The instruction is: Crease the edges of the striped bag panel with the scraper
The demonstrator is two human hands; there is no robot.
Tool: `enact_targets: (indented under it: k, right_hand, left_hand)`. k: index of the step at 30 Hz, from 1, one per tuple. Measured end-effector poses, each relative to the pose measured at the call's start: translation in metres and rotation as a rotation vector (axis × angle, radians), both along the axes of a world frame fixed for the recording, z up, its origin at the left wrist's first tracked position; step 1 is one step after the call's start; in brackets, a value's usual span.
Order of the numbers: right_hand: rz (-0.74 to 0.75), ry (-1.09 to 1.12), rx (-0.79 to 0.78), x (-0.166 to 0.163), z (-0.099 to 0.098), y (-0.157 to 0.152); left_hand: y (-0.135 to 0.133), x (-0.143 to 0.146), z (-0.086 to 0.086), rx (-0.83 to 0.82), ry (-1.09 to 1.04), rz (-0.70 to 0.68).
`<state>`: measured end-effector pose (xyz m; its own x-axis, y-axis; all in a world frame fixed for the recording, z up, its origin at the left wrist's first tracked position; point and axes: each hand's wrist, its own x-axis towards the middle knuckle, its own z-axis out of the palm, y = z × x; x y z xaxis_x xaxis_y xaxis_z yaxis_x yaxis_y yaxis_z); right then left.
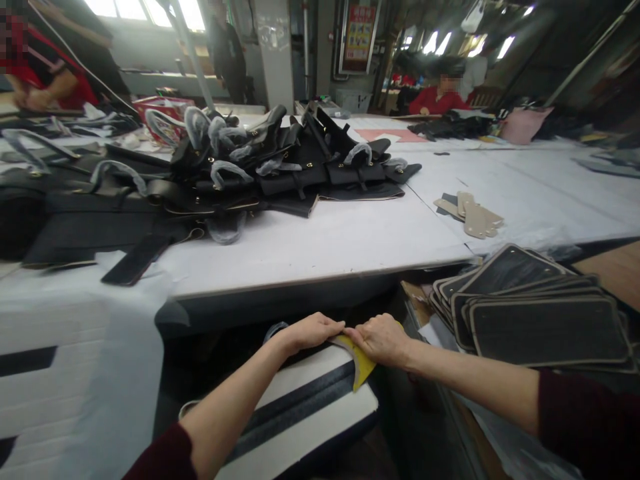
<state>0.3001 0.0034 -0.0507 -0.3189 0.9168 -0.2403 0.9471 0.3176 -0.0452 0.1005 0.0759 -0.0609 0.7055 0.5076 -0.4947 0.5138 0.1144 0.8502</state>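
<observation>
A dark slab (136,260) lies on the white desk (350,230) at ten o'clock from a worker's hands, with black bags (295,179) heaped at eleven. A striped block (310,427) sits at seven. The left hand (317,331) bunches its fingertips by a yellow piece (364,365), its grip impossible to tell; the piece drapes the block's two-o'clock corner, clenched by the right hand (384,339). Dark panels (550,330) pile at three.

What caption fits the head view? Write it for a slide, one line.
Left hand and right hand meet at a yellow piece, black bags on the table beyond.
</observation>
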Motion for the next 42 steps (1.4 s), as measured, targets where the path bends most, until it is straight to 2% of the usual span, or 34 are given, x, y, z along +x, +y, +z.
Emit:
enact_targets:
  k: [10, 14, 17, 19, 23, 24, 26, 31, 35, 42]
  right_hand:
    - [-0.127, 0.080, -0.036, -0.011, -0.001, -0.018]
    - [-0.201, 0.217, -0.087, -0.010, -0.003, -0.029]
    - [-0.257, 0.369, -0.185, -0.002, -0.006, -0.041]
    - [-0.357, 0.565, -0.281, 0.006, -0.009, -0.047]
    - [-0.700, 1.480, -0.587, 0.013, -0.016, -0.043]
    - [-0.728, 1.662, -0.657, 0.012, -0.017, -0.039]
    - [-0.712, 1.800, -0.729, 0.006, -0.020, -0.032]
    - [-0.795, 1.725, -0.612, -0.011, -0.027, -0.021]
    - [-0.859, 1.639, -0.586, -0.017, -0.032, -0.018]
    - [-0.884, 1.571, -0.738, -0.012, -0.030, -0.010]
  left_hand:
    - [0.006, 0.004, -0.009, -0.066, -0.051, -0.018]
    - [0.002, 0.002, -0.008, -0.044, -0.073, -0.019]
    - [0.001, 0.000, -0.008, -0.042, -0.079, -0.013]
    - [0.000, -0.001, -0.006, -0.046, -0.084, -0.016]
    - [0.000, 0.000, -0.003, -0.047, -0.105, -0.038]
    - [-0.001, -0.001, -0.002, -0.045, -0.112, -0.046]
    - [-0.002, -0.002, -0.001, -0.041, -0.121, -0.059]
    - [-0.002, -0.003, -0.001, -0.058, -0.109, -0.053]
    - [-0.003, -0.004, 0.001, -0.097, -0.094, -0.041]
    - [-0.003, -0.004, -0.001, -0.159, -0.085, -0.004]
